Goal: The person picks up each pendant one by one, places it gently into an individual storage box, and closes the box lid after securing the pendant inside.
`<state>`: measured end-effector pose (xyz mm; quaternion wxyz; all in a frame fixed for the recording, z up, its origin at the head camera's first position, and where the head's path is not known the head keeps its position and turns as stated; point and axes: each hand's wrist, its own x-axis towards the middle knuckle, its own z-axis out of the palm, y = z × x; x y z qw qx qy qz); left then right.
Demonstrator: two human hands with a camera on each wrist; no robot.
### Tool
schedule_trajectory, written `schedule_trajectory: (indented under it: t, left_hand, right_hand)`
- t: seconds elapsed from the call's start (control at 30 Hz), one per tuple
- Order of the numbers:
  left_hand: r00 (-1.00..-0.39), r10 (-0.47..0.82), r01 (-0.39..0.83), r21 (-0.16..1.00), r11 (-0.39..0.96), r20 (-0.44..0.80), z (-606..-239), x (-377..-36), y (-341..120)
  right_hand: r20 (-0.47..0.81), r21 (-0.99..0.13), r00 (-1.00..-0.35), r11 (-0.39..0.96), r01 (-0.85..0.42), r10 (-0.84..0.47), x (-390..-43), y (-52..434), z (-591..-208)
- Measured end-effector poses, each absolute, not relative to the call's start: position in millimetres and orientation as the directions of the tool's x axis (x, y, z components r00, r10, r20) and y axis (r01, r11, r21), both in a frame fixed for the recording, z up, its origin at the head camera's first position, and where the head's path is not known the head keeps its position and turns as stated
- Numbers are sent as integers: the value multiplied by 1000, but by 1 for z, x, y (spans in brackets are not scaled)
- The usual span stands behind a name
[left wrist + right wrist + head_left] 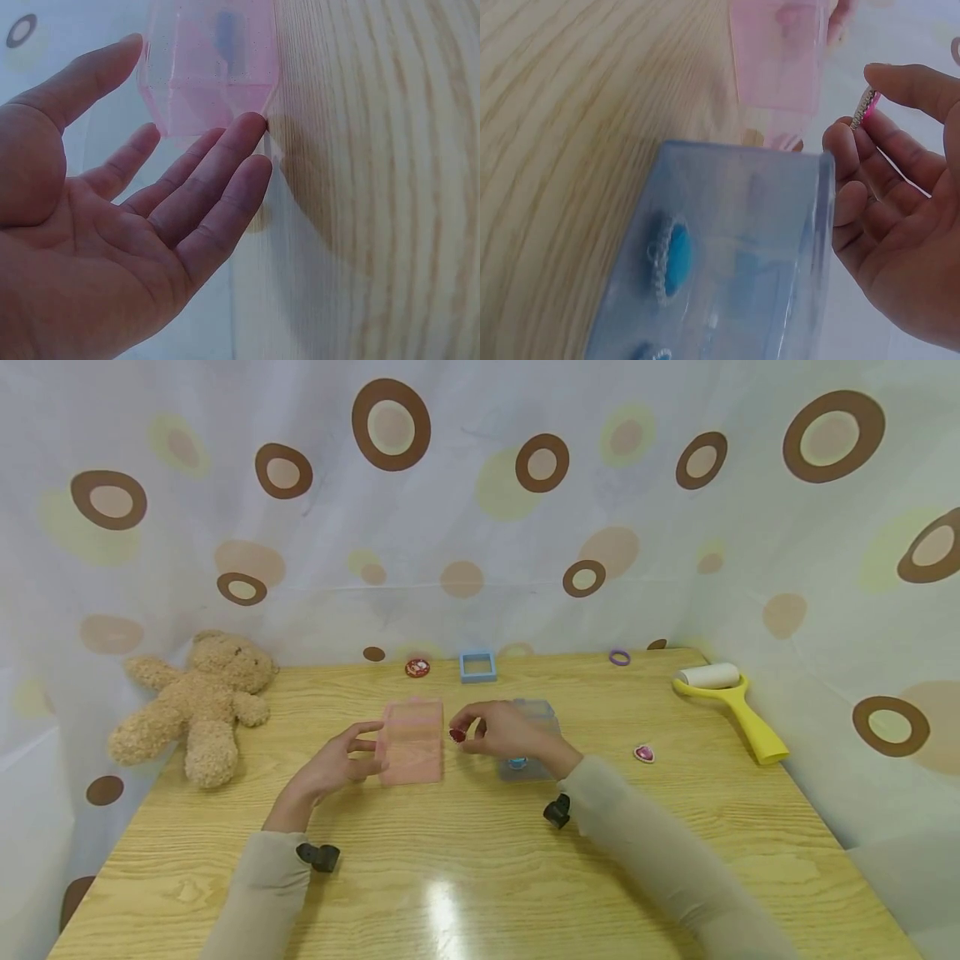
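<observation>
We see the left hand spread wide, its straight fingertips touching the near left side of a pink box, a clear, thin-walled plastic thing with flat faces that stands on the wooden table. The right hand pinches a small red gem between thumb and forefinger; in the right wrist view the gem shows edge-on, a flat disc with a glittery silver rim and a magenta face. It hangs in the air just to the right of the pink box, between that box and a blue box.

The blue box is also clear plastic, with rounded corners, and a turquoise oval gem in a beaded silver setting lies inside it. The right hand covers much of that box in the head view.

The table top is glossy pale wood grain with a bright glare spot near us. A heart-shaped pink gem lies alone to the right, well apart from the boxes. Along the far edge sit a red round badge, a square blue frame and a purple ring. A fuzzy teddy bear slumps at the left edge, a yellow lint roller lies at the right. The near half of the table lies bare around our sleeves.
</observation>
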<state>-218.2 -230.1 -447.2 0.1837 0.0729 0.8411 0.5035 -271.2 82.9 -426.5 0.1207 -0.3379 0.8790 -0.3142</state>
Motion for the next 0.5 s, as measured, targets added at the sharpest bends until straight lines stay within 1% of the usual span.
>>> schedule_trajectory:
  t: [0.23,0.5]
  left_hand:
    - [-921,306,-64,869,490,-241,-447,-218,-231]
    - [-917,309,-80,875,478,-253,-446,-218,-230]
  right_hand:
    - [17,-625,-748,577,-526,-664,-270,62,-426]
    - [16,-612,-733,573,-545,-680,-267,40,-427]
